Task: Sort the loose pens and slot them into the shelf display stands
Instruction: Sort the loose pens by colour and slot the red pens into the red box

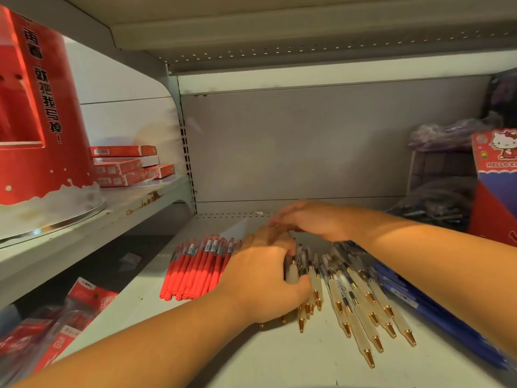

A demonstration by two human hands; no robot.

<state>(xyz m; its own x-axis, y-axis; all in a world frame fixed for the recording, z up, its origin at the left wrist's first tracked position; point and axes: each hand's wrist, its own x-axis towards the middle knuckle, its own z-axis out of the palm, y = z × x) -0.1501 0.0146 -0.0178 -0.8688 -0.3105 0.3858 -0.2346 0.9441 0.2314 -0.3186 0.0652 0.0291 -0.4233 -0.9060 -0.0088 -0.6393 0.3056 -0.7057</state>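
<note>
Several red pens (193, 268) lie side by side on the grey shelf (279, 359), left of centre. To their right is a fan of frosted pens with gold tips (361, 301), tips pointing toward me. My left hand (263, 281) grips a bundle of these frosted pens, thumb curled over them. My right hand (310, 219) rests, fingers bent, on the far ends of the same pile. Blue pens (419, 303) lie along the right side under my right forearm.
A tall red display stand (39, 113) stands on the upper left shelf, with red boxes (126, 166) behind it. A Hello Kitty box (495, 186) and dark bagged items (436, 191) sit at the right. Red packaged goods (56, 326) lie lower left.
</note>
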